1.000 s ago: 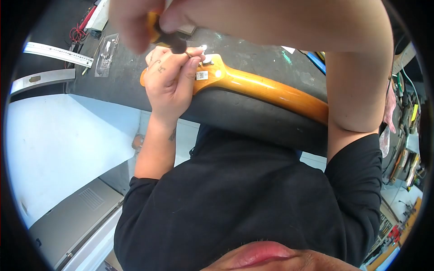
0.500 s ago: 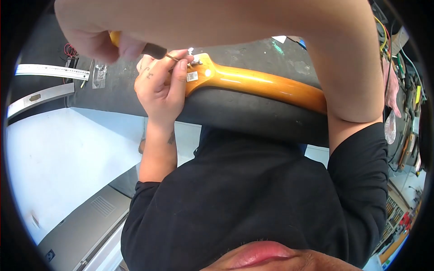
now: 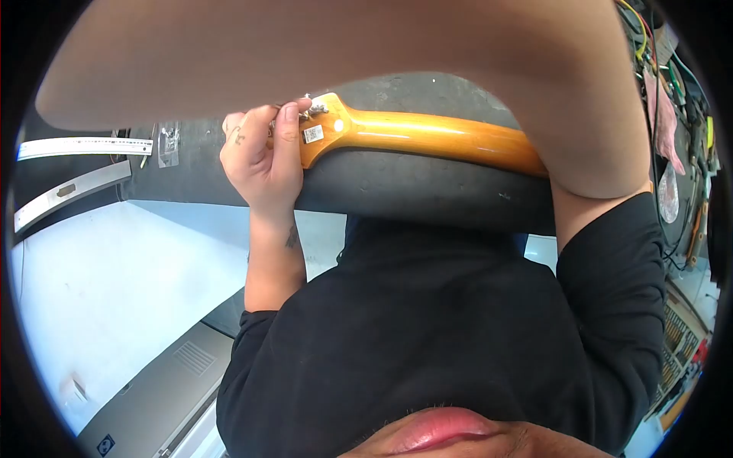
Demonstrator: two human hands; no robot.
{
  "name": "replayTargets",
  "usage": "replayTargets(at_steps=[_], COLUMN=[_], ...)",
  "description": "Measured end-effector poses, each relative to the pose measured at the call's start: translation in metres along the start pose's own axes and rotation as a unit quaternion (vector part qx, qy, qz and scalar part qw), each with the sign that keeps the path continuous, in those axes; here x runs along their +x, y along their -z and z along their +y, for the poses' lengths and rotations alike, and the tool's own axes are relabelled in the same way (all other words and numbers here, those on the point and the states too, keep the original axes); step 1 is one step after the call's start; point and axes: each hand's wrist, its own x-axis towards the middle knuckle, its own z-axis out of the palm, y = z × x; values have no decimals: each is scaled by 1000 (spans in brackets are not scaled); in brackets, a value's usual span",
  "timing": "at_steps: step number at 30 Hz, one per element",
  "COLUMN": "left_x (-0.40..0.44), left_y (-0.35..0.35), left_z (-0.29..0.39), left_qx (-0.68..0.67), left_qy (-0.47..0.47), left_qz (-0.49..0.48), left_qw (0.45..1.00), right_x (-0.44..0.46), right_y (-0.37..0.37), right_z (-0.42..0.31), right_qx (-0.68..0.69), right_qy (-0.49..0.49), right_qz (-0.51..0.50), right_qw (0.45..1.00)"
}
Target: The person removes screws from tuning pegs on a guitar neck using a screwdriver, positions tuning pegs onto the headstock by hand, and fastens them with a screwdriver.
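The back of a guitar neck (image 3: 435,137), glossy amber, lies on the dark padded bench, its headstock (image 3: 327,126) pointing left. A small white label with a printed code (image 3: 314,134) is stuck on the headstock, and metal tuning machines (image 3: 314,111) line its far edge. My left hand (image 3: 263,156) is closed round the headstock's end, thumb and fingertips beside the tuners. My right arm (image 3: 321,46) sweeps across the top of the view, close to the camera and blurred. Its far end is at the upper left; the fingers and anything in them are hidden.
A white ruler (image 3: 84,146) and a metal straightedge (image 3: 72,195) lie at the left of the bench, near a clear plastic bag (image 3: 169,145). Cables, a pink cloth (image 3: 663,126) and tools crowd the right side. A grey case-like object (image 3: 164,389) stands lower left.
My right forearm has shifted left and covers more of the view. The yellow-and-black handled screwdriver that was in my right hand has gone out of sight. My left hand stays at the headstock.
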Motion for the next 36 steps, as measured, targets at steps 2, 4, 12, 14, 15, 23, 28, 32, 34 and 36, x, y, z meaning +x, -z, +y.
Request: replayTargets(at_steps=[2,4,12,14,15,23,28,32,34,36], left_x=[0,3,1,7,8,-2,-1,5,6,4], left_y=[-2,-5,-4,0,1,-10,-3,-4,-3,0], left_z=[1,1,9,12,14,0,2,9,10,14], left_qx=[-7,-11,-26,59,102,-12,19,42,54,58], left_qy=[5,-4,37,-14,-39,-5,-21,-19,-29,-31], left_qz=[4,17,-11,-34,-46,65,34,23,17,11], left_qw=[1000,1000,999,998,993,998,999,999,998,998], right_x=[4,7,5,3,3,14,11,8,-1,-14], right_y=[3,6,7,7,6,0,-4,-5,-2,-2], right_z=[1,2,5,3,1,-2,-4,-6,-5,-9], right_qx=[-5,-5,-1,-3,-3,-15,-10,-5,1,14], right_qy=[-1,-2,7,5,5,1,10,21,26,33], right_qz=[-2,3,6,2,0,-2,-4,-13,-2,11], right_qw=[1000,1000,1000,1000,1000,1000,1000,1000,1000,999])
